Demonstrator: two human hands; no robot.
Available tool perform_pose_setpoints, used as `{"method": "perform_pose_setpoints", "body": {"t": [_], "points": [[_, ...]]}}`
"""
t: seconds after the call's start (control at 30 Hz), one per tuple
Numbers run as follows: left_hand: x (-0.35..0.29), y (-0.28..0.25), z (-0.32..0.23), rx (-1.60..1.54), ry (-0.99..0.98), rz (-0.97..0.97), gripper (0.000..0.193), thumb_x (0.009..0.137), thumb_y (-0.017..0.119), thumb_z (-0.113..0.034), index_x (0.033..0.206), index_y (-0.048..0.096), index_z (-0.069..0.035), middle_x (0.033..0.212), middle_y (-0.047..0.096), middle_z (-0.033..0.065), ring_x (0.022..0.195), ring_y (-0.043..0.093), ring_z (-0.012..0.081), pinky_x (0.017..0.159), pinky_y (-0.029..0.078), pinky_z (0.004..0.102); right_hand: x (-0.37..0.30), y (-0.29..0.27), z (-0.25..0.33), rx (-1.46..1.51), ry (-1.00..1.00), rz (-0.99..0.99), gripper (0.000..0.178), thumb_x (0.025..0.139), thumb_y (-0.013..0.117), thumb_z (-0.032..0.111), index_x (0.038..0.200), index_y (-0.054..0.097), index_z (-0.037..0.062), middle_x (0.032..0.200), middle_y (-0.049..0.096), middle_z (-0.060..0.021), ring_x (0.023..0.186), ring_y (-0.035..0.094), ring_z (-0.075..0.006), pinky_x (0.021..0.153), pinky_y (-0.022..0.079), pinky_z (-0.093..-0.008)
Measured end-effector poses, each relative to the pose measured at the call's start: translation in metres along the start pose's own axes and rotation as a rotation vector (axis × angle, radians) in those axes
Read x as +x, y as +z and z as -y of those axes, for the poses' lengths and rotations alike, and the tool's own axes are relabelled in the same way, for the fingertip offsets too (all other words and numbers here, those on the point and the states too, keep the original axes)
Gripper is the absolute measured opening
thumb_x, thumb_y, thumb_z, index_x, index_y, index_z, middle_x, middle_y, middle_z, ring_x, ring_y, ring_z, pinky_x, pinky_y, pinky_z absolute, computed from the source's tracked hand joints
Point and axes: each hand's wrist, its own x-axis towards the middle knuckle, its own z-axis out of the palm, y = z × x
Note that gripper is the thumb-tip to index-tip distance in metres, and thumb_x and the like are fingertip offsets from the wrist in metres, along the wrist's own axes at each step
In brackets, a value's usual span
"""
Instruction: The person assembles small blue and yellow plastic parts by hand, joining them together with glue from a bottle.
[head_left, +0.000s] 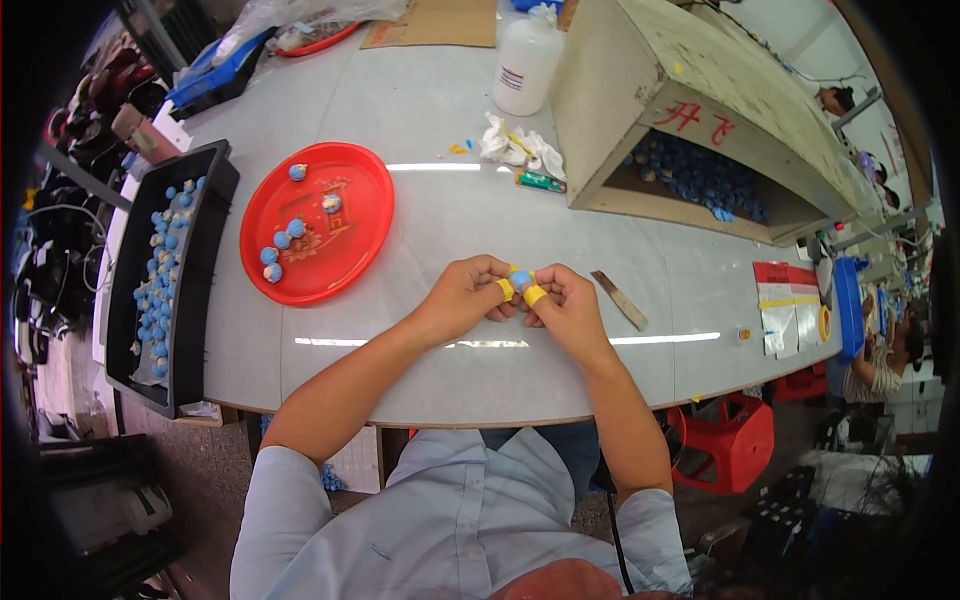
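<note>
Between the fingertips of both hands, over the middle of the table, is a small blue ball (521, 281). My left hand (468, 293) pinches it from the left and my right hand (562, 300) from the right. Yellow tape or finger covers wrap several of my fingertips. A flat metal blade (620, 301) lies on the table just right of my right hand. To the left, a round red plate (350, 270) carries several blue balls with pale patches, one of them the ball (296, 228) near its middle.
A black bin (192, 330) of similar balls stands at the far left. Back right, a wooden box (600, 120) holds many blue pieces. Near it are a white bottle (524, 70), crumpled tissue (520, 148) and a green packet (541, 181). A red stool (735, 445) stands beyond the front edge.
</note>
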Motion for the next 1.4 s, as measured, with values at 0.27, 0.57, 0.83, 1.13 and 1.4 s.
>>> {"method": "perform_pose_setpoints", "body": {"t": [0.27,0.57,0.83,1.13,1.4], "points": [[0.000,0.001,-0.016,-0.002,-0.012,-0.134,0.035,0.088,0.070,-0.019,0.110,0.057,0.004,0.091,0.067,0.0104,0.077,0.066,0.0165,0.067,0.055,0.0274,-0.006,-0.001,-0.015,-0.159,-0.247,-0.075,0.021,0.086,0.062,-0.004,0.106,0.059,-0.0045,0.085,0.064,-0.0026,0.071,0.056,-0.0035,0.062,0.046,-0.0179],[-0.062,-0.129,-0.067,1.543,0.074,-0.864,0.048,0.077,0.069,-0.007,0.123,0.056,-0.004,0.103,0.068,0.0147,0.096,0.063,0.0311,0.076,0.051,0.0409,0.023,-0.102,0.022,-0.709,-0.262,-0.475,0.026,0.083,0.067,0.011,0.105,0.062,-0.0010,0.082,0.066,-0.0101,0.069,0.064,-0.0211,0.065,0.051,-0.0323],[-0.068,-0.099,-0.071,1.581,0.341,-0.967,0.053,0.075,0.072,-0.006,0.125,0.056,-0.001,0.115,0.061,0.0147,0.110,0.054,0.0299,0.087,0.044,0.0403,0.116,-0.175,0.046,-1.271,0.094,-0.586,0.040,0.077,0.068,0.018,0.115,0.062,0.0063,0.106,0.066,-0.0154,0.093,0.065,-0.0352,0.078,0.053,-0.0431],[-0.038,-0.026,-0.050,0.833,0.463,-0.438,0.042,0.082,0.073,-0.012,0.118,0.057,0.002,0.111,0.063,0.0153,0.098,0.062,0.0249,0.077,0.050,0.0354,0.114,-0.149,0.025,-1.129,-0.166,-0.801,0.034,0.076,0.071,0.017,0.107,0.060,0.0083,0.104,0.062,-0.0146,0.092,0.064,-0.0341,0.077,0.052,-0.0435],[0.008,0.042,-0.009,-0.123,-0.025,-0.024,0.041,0.089,0.068,-0.011,0.122,0.048,0.004,0.110,0.064,0.0139,0.097,0.064,0.0168,0.082,0.052,0.0277,-0.016,-0.023,0.008,-0.847,-0.615,-0.305,0.025,0.072,0.071,0.006,0.092,0.056,0.0061,0.087,0.059,-0.0087,0.077,0.061,-0.0289,0.064,0.049,-0.0390]]}}
